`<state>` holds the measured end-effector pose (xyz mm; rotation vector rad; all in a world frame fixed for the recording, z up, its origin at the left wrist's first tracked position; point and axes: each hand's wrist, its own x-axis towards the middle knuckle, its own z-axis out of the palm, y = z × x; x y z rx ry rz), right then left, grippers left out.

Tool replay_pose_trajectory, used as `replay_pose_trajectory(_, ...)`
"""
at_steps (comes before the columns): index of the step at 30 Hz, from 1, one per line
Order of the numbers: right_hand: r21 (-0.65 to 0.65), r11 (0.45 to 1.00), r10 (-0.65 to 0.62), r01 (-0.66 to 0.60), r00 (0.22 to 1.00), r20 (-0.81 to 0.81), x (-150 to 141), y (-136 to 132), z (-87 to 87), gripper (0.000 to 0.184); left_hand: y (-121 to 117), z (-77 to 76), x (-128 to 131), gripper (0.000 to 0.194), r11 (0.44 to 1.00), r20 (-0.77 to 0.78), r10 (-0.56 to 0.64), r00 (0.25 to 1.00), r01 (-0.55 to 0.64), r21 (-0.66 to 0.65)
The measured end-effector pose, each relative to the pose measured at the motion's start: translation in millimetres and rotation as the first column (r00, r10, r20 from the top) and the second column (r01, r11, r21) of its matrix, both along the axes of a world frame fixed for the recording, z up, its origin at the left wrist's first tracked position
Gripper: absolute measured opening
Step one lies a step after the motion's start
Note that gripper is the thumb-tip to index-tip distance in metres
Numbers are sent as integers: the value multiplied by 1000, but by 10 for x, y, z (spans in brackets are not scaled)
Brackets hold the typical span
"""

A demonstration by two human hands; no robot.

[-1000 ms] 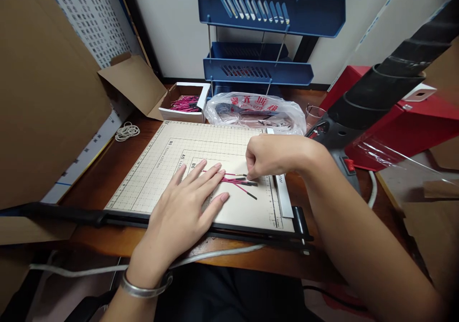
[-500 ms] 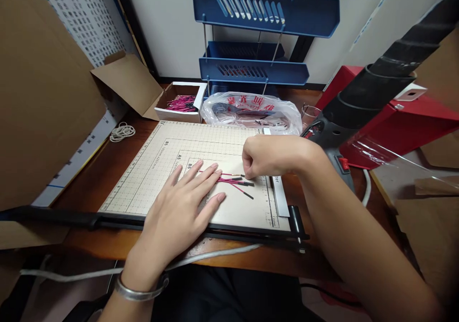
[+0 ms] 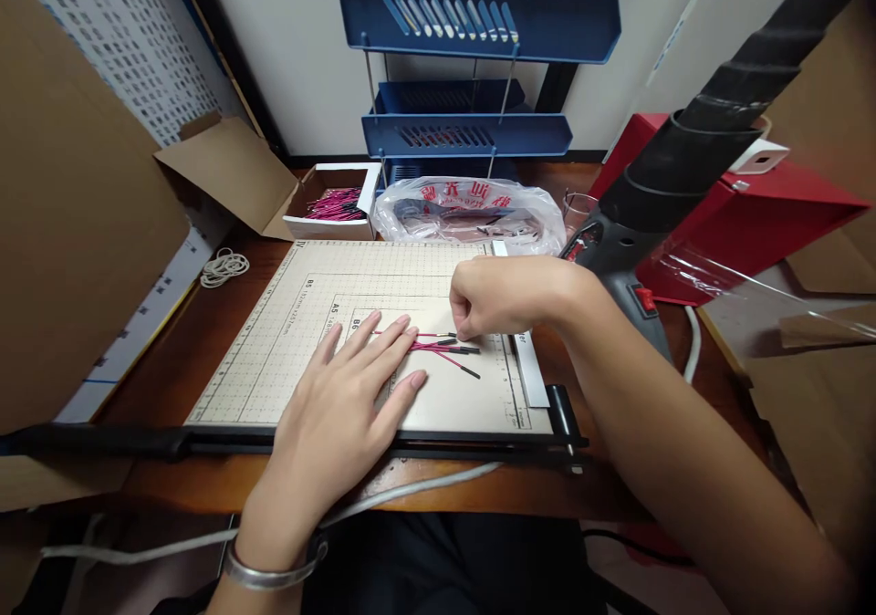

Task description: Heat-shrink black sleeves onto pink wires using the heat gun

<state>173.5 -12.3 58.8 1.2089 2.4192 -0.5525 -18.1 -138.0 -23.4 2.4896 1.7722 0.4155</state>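
My left hand [image 3: 352, 391] lies flat on the paper cutter board [image 3: 266, 323]. Its fingers are spread over a few magenta wires [image 3: 428, 346] with black ends, which poke out to the right from under the fingertips. The wires fan out, one angling toward me. My right hand [image 3: 489, 296] is bent at the wrist and closed in a pinch at the end of the topmost wire [image 3: 434, 335]. A small gold-coloured part shows near that wire's end; the right fingers hide what lies beyond it.
Behind the board stand an open box [image 3: 332, 223] of similar wires, a clear plastic bag [image 3: 472, 218] and a blue tiered rack [image 3: 465, 136]. On the right are a grey-and-black tool [image 3: 636, 232] and a red box [image 3: 745, 223]. The cutter's black handle [image 3: 88, 440] runs along the front left.
The view has shifted slightly, so things sit a little further left. Both hands keep the same pose over the wires, which lie as before.
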Motion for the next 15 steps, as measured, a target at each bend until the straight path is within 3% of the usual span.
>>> replay_pose_trajectory(15, -33, 998, 42, -44, 997, -69, 8, 11, -2, 20, -2, -11, -23, 53, 1000, -19, -15, 1000, 15, 15)
